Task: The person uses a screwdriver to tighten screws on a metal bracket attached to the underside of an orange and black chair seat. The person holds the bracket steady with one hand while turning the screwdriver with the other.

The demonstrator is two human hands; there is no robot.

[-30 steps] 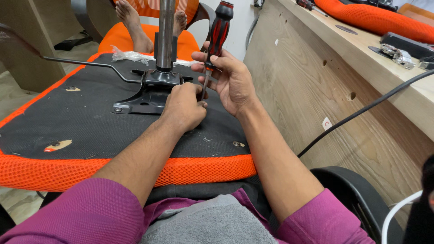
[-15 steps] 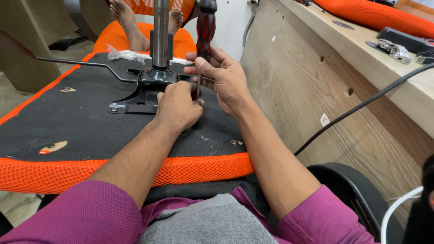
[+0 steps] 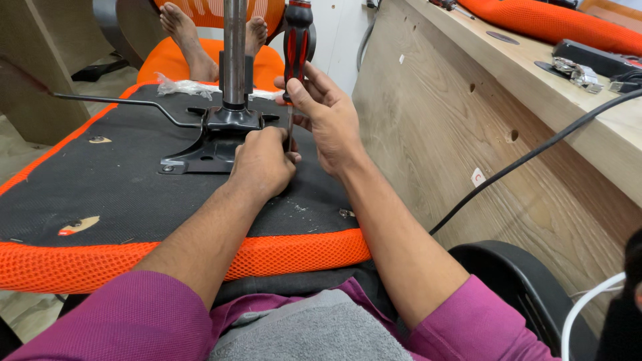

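Observation:
An upturned chair seat (image 3: 120, 200), black underneath with an orange mesh edge, lies across my lap. A black metal mounting plate (image 3: 214, 150) with a steel gas-lift column (image 3: 234, 53) is fixed at its middle. My right hand (image 3: 328, 117) grips a red and black screwdriver (image 3: 298, 40), held upright with its shaft pointing down at the plate's right side. My left hand (image 3: 264, 164) is closed around the lower end of the shaft by the plate; the tip and any screw are hidden under its fingers.
A thin black lever (image 3: 114, 101) sticks out left from the plate. Another person's bare feet (image 3: 190, 33) rest on an orange cushion beyond. A wooden workbench (image 3: 468, 113) rises at right, with a black cable (image 3: 535, 157) across it. Crumpled plastic (image 3: 180, 85) lies near the column.
The view has shifted slightly. Both hands stay at the plate's right side, with the screwdriver a little more upright than before.

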